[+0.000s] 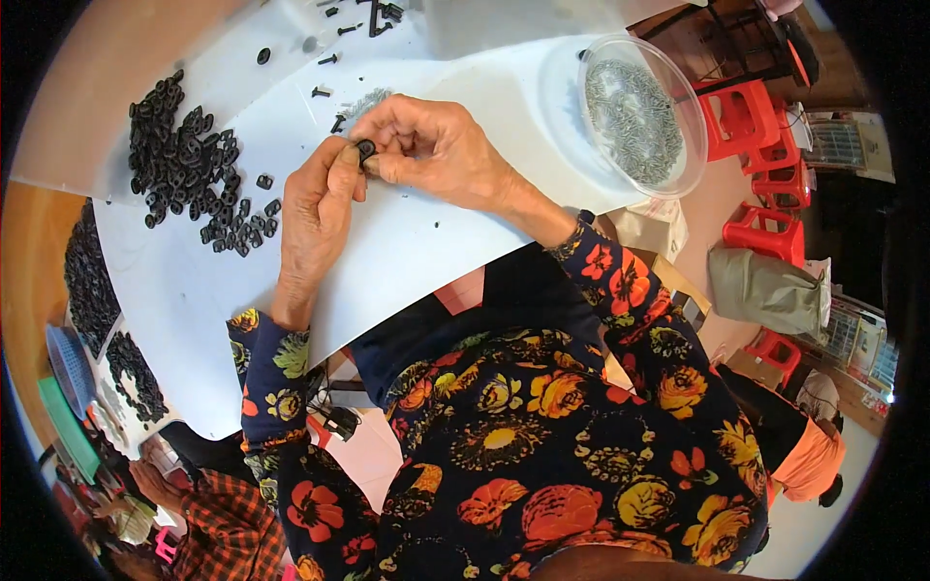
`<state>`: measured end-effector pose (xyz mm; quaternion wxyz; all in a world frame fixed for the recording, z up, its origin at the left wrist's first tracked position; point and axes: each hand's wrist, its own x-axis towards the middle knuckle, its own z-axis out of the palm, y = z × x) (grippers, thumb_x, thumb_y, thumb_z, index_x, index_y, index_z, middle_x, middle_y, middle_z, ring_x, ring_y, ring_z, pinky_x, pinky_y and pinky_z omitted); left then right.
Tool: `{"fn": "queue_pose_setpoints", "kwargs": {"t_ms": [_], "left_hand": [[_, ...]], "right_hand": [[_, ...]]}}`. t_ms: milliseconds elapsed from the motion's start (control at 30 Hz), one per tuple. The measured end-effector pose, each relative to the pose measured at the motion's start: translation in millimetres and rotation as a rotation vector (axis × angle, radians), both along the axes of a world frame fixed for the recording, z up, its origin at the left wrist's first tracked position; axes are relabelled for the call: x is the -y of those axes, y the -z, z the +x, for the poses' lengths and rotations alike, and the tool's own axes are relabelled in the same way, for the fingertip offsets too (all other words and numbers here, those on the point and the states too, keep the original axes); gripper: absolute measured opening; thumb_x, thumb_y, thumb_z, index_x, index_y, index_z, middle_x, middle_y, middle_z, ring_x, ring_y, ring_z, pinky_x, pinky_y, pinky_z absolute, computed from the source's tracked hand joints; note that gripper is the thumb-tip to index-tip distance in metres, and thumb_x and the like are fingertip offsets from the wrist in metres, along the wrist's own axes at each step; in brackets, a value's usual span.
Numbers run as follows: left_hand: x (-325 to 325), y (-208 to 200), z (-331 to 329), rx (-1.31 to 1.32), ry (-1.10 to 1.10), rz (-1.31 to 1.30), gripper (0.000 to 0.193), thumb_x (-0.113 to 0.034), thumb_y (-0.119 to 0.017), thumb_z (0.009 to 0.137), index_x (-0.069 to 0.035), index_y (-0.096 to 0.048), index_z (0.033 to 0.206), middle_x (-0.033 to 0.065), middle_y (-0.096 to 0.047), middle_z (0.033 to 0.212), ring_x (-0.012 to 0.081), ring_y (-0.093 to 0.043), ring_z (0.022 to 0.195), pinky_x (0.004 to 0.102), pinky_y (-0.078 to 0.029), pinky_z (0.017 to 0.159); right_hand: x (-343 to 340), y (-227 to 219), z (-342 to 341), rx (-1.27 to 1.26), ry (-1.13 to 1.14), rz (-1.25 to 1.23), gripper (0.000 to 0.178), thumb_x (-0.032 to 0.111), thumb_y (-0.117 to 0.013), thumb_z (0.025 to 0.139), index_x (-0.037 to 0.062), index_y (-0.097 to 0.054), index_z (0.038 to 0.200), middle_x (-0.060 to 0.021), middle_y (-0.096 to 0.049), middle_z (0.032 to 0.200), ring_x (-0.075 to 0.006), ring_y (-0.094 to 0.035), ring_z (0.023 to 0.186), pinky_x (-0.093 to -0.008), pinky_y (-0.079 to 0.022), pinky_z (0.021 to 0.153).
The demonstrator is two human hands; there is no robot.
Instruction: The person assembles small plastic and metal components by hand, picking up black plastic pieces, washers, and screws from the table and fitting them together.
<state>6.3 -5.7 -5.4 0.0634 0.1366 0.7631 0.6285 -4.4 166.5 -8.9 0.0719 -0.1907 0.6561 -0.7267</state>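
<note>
Small black part [365, 151] sits up off the white work surface [417, 257], between the fingertips of 2 hands. Left hand [318, 198]: thumb and fingers closed, pinching its near side. Right hand [441, 150]: thumb and index finger nearly together at its other side, remaining fingers loosely curled; whether a 2nd small piece is in there, cannot tell. Grip from 2 sides probably steadies something too tiny for a whole palm. Heap of black pieces [184, 145] lies to the left, likely for easy left-hand reach. Clear round tub [694, 126] of silver screws [630, 126] stands to the right; its wall presumably stops them scattering. Loose black fasteners [321, 92] lie beyond the hands, apart from the heap.
</note>
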Motion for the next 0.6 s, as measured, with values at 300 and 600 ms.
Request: {"fn": "queue_pose_setpoints", "kwargs": {"t_ms": [300,600], "left_hand": [[-0.9,-2.1,-1.3,0.029,-0.030,-0.033,0.028,-0.023,-0.043,0.095,-0.002,-0.052,0.078,-0.0027,-0.045,0.061,0.0057,-0.039,0.059,0.0220,-0.032,0.053],[-3.1,-6.9,-4.6,0.114,-0.056,-0.012,0.029,-0.024,-0.042,0.096,-0.002,-0.054,0.080,-0.0023,-0.045,0.062,0.0060,-0.040,0.059,0.0223,-0.034,0.054]], "right_hand": [[0.1,-7.2,1.1,0.008,0.013,0.025,0.021,0.002,-0.065,0.080,-0.0002,-0.056,0.099,0.0002,-0.061,0.073,-0.0026,-0.051,0.063,-0.0177,-0.042,0.055],[-1.9,-3.2,1.6,-0.038,0.000,0.127,0.032,0.002,-0.069,0.078,0.0037,-0.057,0.108,0.0023,-0.058,0.078,-0.0045,-0.052,0.069,-0.0204,-0.045,0.063]]}}
